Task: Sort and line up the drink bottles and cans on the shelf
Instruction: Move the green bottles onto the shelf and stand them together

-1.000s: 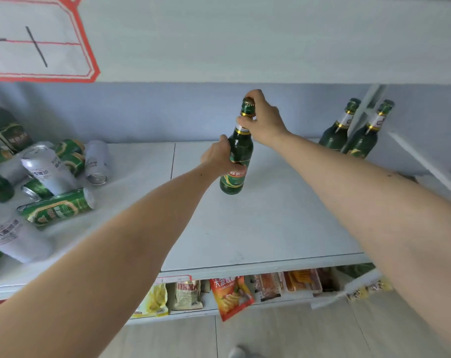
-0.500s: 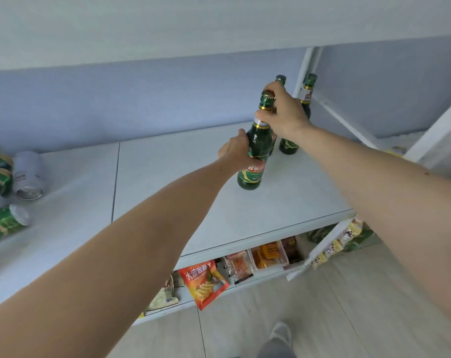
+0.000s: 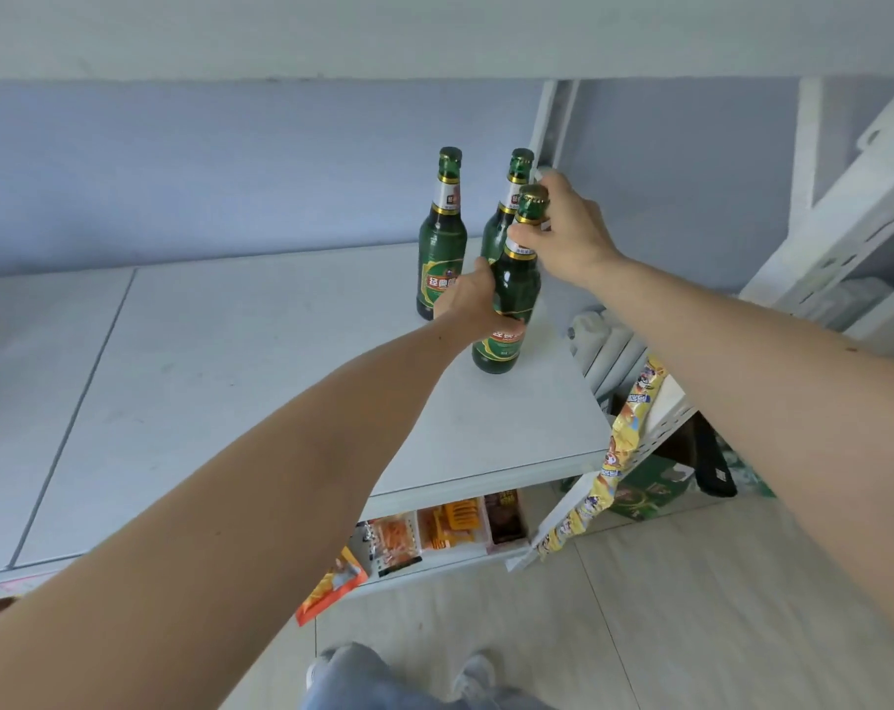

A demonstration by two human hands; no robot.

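Both hands grip the green bottle [image 3: 506, 310] we've got at the shelf's [image 3: 240, 381] right end: left hand [image 3: 468, 304] round the body, right hand [image 3: 568, 233] pinching the neck. It's nearly upright, cap up, just before two standing bottles [image 3: 442, 238]; label writing's too blurry to read.

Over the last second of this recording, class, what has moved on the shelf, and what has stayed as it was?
The held bottle was carried rightward along the shelf and now sits just in front of the two standing bottles at the right end. The grip stayed the same: left hand on the body, right hand at the neck. The two standing bottles stayed upright in place.
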